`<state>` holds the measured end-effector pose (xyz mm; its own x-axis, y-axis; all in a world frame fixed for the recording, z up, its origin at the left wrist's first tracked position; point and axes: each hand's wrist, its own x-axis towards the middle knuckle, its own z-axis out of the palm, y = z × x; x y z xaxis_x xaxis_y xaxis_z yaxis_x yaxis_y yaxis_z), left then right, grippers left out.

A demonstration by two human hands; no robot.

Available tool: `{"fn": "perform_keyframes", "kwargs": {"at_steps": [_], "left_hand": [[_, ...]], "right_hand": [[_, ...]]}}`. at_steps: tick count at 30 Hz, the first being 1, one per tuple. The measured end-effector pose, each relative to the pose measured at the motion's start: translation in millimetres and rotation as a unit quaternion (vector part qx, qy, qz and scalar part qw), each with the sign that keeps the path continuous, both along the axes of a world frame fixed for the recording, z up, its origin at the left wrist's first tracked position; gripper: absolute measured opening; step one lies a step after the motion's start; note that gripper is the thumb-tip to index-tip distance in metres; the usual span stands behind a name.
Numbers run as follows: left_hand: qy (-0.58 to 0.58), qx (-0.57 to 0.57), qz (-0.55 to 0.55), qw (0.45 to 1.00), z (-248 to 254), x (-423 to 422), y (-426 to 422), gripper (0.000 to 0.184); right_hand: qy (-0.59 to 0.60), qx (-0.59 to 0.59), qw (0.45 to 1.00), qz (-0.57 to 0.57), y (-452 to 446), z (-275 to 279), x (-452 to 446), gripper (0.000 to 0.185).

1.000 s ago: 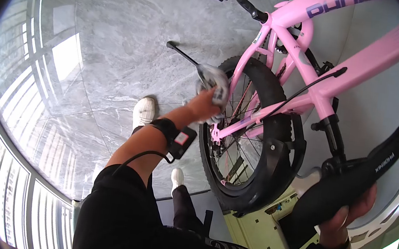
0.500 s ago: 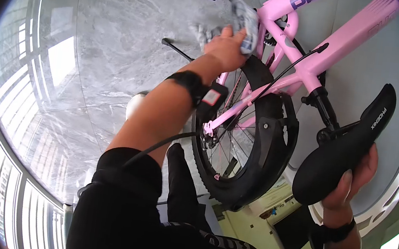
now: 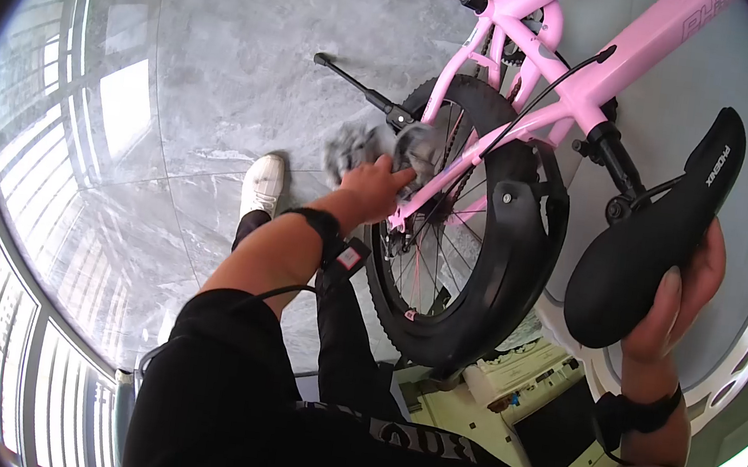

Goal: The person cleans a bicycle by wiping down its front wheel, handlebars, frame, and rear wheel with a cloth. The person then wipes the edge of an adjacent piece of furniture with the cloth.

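The left hand [image 3: 375, 187] gripped a blurred cloth [image 3: 354, 149] by the rear wheel [image 3: 437, 211] of the pink bicycle [image 3: 586, 101]; the right hand [image 3: 658, 332] clasped the saddle [image 3: 617, 273]. Holding that steady, I judged, favoured even wiping.

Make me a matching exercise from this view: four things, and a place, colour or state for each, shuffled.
Things:
1. gray cloth
2. saddle
3. bike frame
4. kickstand

Descriptions:
A. pink
B. jutting out beside the wheel
C. in the left hand
D. gripped by the right hand

Pairs: 1-C, 2-D, 3-A, 4-B
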<state>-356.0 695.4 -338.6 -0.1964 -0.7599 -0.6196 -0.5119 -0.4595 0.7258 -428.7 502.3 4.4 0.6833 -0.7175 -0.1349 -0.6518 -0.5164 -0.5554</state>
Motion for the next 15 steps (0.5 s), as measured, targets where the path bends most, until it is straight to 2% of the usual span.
{"fn": "perform_keyframes", "kwargs": {"at_steps": [4,7,10,13,14,15], "left_hand": [[0.051,0.03,0.052,0.997,-13,-20,49,0.06],[0.126,0.044,0.143,0.981,-46,-23,91,0.063],[0.169,0.142,0.09,0.971,-73,2,106,0.06],[0.188,0.186,0.335,0.904,-75,-1,104,0.058],[0.268,0.15,0.37,0.877,-78,-9,102,0.059],[0.173,0.086,0.334,0.922,-77,-22,100,0.059]], "right_hand": [[-0.014,0.008,1.0,-0.005,2,-2,0,0.058],[-0.024,0.004,1.0,-0.011,2,-3,-2,0.055],[-0.025,0.002,0.999,-0.02,4,-2,0,0.053],[-0.031,0.0,0.999,-0.025,4,-4,-1,0.051],[-0.024,-0.009,0.999,-0.021,3,-4,-2,0.051],[-0.015,-0.018,1.0,-0.019,2,-4,-4,0.05]]}}
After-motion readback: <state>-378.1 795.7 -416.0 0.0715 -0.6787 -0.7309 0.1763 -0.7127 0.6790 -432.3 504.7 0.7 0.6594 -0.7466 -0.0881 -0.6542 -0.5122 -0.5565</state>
